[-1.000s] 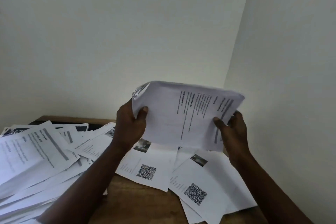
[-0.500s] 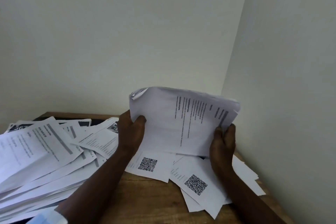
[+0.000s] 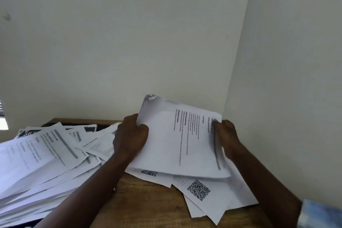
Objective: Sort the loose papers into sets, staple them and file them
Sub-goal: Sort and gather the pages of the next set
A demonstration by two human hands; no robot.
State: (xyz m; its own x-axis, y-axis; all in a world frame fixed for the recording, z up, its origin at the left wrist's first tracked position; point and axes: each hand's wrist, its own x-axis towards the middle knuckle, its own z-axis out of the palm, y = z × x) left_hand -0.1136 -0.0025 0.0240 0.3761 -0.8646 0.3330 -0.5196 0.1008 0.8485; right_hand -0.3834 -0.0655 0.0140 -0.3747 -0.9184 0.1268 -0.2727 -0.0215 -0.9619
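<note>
I hold a thin set of printed white sheets [image 3: 172, 140] between both hands, low over the right end of the wooden table [image 3: 148, 201]. My left hand [image 3: 130, 138] grips its left edge, thumb on top. My right hand [image 3: 226, 137] grips its right edge by the dark header bar. The set's top left corner is crumpled. Beneath it lie loose sheets with QR codes [image 3: 199, 189]. A big messy pile of papers [image 3: 42, 157] covers the table's left half.
The table sits in a corner: a pale wall [image 3: 129, 42] behind and another wall [image 3: 286, 98] close on the right. A dark flat object [image 3: 100, 126] shows under papers at the back edge. Bare wood shows between my forearms.
Both hands have lowered the held set from mid-air down close to the QR-code sheets. My grip on both edges stays the same, and the view has tilted down a little.
</note>
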